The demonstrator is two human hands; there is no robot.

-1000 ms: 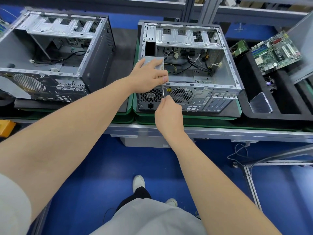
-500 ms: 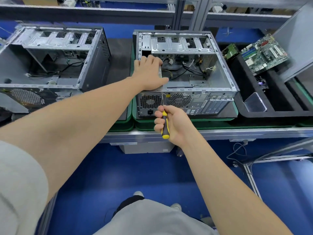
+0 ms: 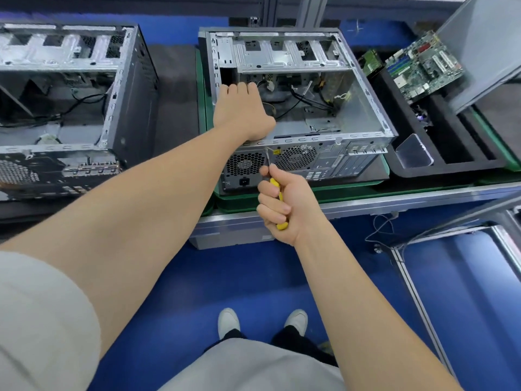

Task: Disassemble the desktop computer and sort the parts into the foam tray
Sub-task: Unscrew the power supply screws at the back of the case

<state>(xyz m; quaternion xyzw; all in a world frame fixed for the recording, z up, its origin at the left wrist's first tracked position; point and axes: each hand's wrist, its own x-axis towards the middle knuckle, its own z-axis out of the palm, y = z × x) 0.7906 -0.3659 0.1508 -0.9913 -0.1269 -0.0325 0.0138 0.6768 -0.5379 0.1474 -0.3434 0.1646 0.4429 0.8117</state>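
Two desktop computer cases lie on their sides on the desk, both with the side cover off. The open case (image 3: 358, 114) in the middle sits on a green mat (image 3: 352, 191); loose cables and a bare metal floor show inside it. The second case (image 3: 132, 108) lies well to the left.

One black foam tray (image 3: 451, 169) sits just right of the middle case, divided into long slots. One grey panel (image 3: 485, 52) leans over the tray's far right side. One motherboard (image 3: 423, 66) rests tilted at the tray's far end, with one small green board (image 3: 372, 62) beside it. One clear plastic piece (image 3: 414, 152) stands in the tray's near left corner.

The two hands are apart. The left hand (image 3: 242, 114) reaches over the rear rim into the case's near left corner. Its fingers point away and their ends are hidden, so I cannot tell whether they hold anything. The right hand (image 3: 284, 201) is clamped in a fist round the yellow handle of one screwdriver (image 3: 274, 182). Its metal shaft points up at the case's rear panel, with the tip between the two round fan grilles.

The desk (image 3: 423, 198) has a silver metal front edge. Below it is a blue floor (image 3: 253, 277), where the person's two white shoes (image 3: 229, 320) stand.
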